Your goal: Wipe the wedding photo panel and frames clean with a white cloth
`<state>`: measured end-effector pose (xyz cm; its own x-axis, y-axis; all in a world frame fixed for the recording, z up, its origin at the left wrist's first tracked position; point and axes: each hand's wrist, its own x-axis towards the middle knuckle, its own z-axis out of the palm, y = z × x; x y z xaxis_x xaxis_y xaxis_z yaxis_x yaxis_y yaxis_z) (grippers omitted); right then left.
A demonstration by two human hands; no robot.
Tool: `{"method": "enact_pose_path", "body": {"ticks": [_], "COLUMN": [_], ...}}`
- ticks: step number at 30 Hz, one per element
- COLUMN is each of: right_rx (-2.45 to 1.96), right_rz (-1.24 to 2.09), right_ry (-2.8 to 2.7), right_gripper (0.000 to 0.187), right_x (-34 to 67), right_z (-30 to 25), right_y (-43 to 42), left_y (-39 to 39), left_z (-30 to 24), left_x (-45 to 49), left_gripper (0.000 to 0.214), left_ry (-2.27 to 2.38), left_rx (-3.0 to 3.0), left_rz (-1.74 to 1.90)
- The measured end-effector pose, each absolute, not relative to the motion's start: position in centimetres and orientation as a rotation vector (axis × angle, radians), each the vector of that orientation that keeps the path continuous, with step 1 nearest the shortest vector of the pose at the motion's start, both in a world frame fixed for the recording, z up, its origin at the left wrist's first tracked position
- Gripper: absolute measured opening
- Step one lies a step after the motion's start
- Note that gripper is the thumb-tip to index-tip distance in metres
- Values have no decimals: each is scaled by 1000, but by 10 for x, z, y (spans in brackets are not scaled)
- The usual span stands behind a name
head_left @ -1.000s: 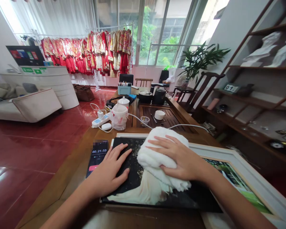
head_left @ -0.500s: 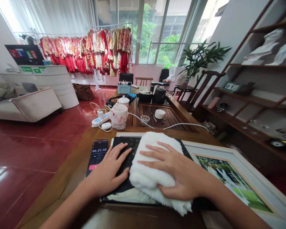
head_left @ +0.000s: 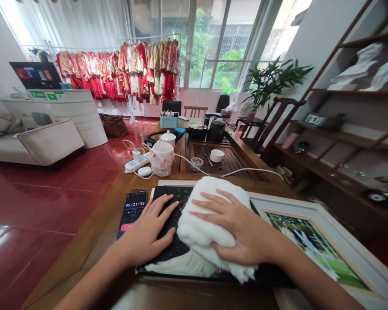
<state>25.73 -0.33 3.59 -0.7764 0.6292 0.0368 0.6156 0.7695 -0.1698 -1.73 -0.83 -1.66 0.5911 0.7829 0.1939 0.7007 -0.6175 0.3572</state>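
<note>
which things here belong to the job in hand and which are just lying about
In use:
- white cloth, under the right hand
- dark panel, under the cloth, with the left hand on it

Seemingly just lying about:
- phone
- framed photo
- power strip
- small white bowl

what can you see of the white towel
The towel is white, thick and fluffy, apparently plush fabric, bunched into a rounded pad with a rumpled near end. It lies across the dark panel, covering part of it. The right hand rests on top, fingers spread.
</note>
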Motion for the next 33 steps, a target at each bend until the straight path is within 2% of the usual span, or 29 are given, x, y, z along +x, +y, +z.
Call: {"method": "enact_pose_path", "body": {"ticks": [6,17,26,33], "right_rx": [-905,-1092,-879,-1078], "right_rz": [337,162,348,209], "right_ry": [-2918,-2812,-2925,-2792], "right_gripper": [79,73,81,73], "right_x": [247,273,246,273], "right_z": [40,31,40,31], "right_y": [-10,11,-10,11], "left_y": [-6,-10,-6,-10], "left_z": [-17,-18,-17,-21], "left_x": [-18,-19,-17,-19], "left_gripper": [55,55,56,56], "left_ry": [1221,1212,1216,1205], "left_rx": [2570,2574,2576,2578], "left_rz": [509,554,517,553]}}
